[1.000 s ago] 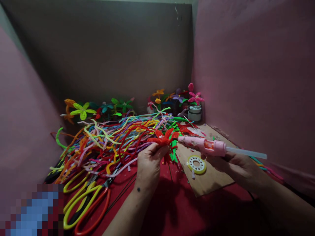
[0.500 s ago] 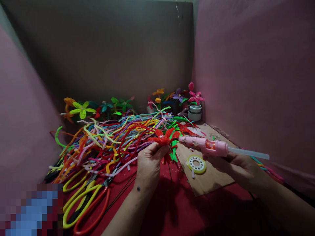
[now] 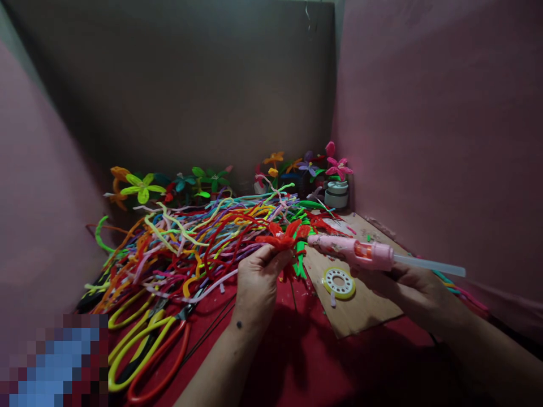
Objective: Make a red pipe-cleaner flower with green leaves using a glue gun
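Pinched between the thumb and fingers of my left hand [image 3: 259,282] is a red pipe-cleaner flower [image 3: 282,236] with small pale bits at its centre. My right hand [image 3: 413,291] grips a pink glue gun [image 3: 352,251] from below; its handle is mostly hidden by the fingers. The gun's nozzle points left at the flower's right-hand petal, touching it or very close. A translucent glue stick [image 3: 432,264] sticks out of the gun's back end. Green pipe-cleaner pieces [image 3: 301,263] lie just behind the flower.
A heap of coloured pipe cleaners [image 3: 203,226] spreads across the left and middle. Yellow- and red-handled scissors [image 3: 159,362] lie front left. A tape roll [image 3: 338,282] rests on a brown board [image 3: 369,311]. Finished flowers [image 3: 143,188] and a small jar [image 3: 336,195] stand along the back wall.
Almost nothing differs. The flower and the glue gun keep their places, and the view has shifted very slightly.
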`<control>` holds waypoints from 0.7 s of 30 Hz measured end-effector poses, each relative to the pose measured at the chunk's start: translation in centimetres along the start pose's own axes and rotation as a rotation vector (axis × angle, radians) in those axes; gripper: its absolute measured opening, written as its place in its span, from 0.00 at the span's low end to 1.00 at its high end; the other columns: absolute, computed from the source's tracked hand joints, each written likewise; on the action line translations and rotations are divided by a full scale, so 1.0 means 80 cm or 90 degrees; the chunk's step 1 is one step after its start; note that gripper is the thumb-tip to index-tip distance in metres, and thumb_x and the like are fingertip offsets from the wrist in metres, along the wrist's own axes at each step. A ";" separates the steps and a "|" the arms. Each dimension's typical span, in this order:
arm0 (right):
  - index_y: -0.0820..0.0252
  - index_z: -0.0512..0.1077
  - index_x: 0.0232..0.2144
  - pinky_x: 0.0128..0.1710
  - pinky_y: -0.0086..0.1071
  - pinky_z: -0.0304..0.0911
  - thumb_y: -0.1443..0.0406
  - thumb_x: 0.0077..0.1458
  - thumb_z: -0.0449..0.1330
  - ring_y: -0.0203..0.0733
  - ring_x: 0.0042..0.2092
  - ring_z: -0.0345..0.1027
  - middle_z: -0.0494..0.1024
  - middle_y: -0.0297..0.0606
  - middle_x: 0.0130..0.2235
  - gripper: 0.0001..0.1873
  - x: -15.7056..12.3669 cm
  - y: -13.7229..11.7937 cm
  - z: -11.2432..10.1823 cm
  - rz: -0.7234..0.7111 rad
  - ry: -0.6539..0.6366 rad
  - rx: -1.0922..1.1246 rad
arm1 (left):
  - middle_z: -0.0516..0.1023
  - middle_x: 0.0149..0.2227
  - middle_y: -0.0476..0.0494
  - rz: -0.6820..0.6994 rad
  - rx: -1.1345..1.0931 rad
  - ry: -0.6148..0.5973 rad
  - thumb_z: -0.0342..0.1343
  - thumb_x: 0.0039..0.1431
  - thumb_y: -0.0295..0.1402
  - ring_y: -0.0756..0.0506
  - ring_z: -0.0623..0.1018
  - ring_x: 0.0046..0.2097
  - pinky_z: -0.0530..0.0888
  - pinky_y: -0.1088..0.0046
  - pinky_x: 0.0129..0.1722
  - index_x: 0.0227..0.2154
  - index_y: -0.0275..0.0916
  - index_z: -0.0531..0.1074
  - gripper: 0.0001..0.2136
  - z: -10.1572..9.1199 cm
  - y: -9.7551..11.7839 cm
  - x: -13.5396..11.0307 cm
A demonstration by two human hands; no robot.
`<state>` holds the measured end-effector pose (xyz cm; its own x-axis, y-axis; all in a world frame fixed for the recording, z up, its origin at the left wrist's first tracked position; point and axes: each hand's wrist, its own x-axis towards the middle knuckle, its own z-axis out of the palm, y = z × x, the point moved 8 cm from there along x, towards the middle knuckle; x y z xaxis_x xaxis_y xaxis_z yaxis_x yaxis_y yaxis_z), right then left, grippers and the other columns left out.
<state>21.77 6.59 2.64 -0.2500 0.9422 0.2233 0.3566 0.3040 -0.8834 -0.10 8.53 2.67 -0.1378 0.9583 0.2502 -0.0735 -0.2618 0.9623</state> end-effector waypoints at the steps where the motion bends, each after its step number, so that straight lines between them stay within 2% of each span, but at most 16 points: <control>1: 0.55 0.75 0.43 0.32 0.30 0.68 0.50 0.46 0.59 0.45 0.34 0.71 0.80 0.38 0.35 0.24 0.000 0.001 0.000 0.008 0.002 -0.004 | 0.73 0.22 0.50 0.003 0.002 -0.006 0.60 0.48 0.35 0.51 0.69 0.26 0.66 0.74 0.28 0.25 0.34 0.75 0.08 0.001 0.000 0.000; 7: 0.57 0.76 0.42 0.38 0.33 0.68 0.51 0.47 0.60 0.47 0.38 0.72 0.80 0.39 0.38 0.23 -0.003 -0.004 0.001 0.027 0.008 0.007 | 0.73 0.22 0.51 0.002 -0.002 -0.002 0.60 0.48 0.34 0.52 0.68 0.26 0.66 0.75 0.29 0.24 0.35 0.75 0.07 0.001 0.002 0.000; 14: 0.53 0.76 0.40 0.37 0.36 0.70 0.52 0.47 0.59 0.48 0.37 0.73 0.80 0.36 0.37 0.20 -0.003 0.000 0.000 -0.003 -0.001 -0.008 | 0.74 0.24 0.50 0.007 -0.014 0.008 0.60 0.47 0.34 0.51 0.69 0.28 0.66 0.75 0.30 0.25 0.34 0.75 0.07 0.001 0.002 0.000; 19: 0.54 0.73 0.47 0.47 0.40 0.66 0.55 0.51 0.58 0.49 0.46 0.70 0.79 0.38 0.41 0.21 -0.004 -0.009 0.007 -0.037 -0.045 0.017 | 0.74 0.24 0.50 0.006 -0.014 0.005 0.61 0.47 0.34 0.51 0.69 0.27 0.66 0.75 0.30 0.25 0.35 0.76 0.06 0.001 0.004 -0.001; 21: 0.54 0.72 0.48 0.47 0.40 0.66 0.55 0.51 0.58 0.49 0.45 0.71 0.79 0.38 0.41 0.22 -0.003 -0.010 0.006 -0.047 -0.044 0.013 | 0.73 0.23 0.50 0.007 -0.011 0.010 0.61 0.47 0.34 0.51 0.68 0.27 0.66 0.76 0.29 0.24 0.35 0.76 0.06 0.001 0.005 -0.001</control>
<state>21.14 6.04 3.07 -0.3364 0.9053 0.2593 0.3170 0.3682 -0.8740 -0.06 8.39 3.05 -0.1536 0.9537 0.2586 -0.0893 -0.2740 0.9576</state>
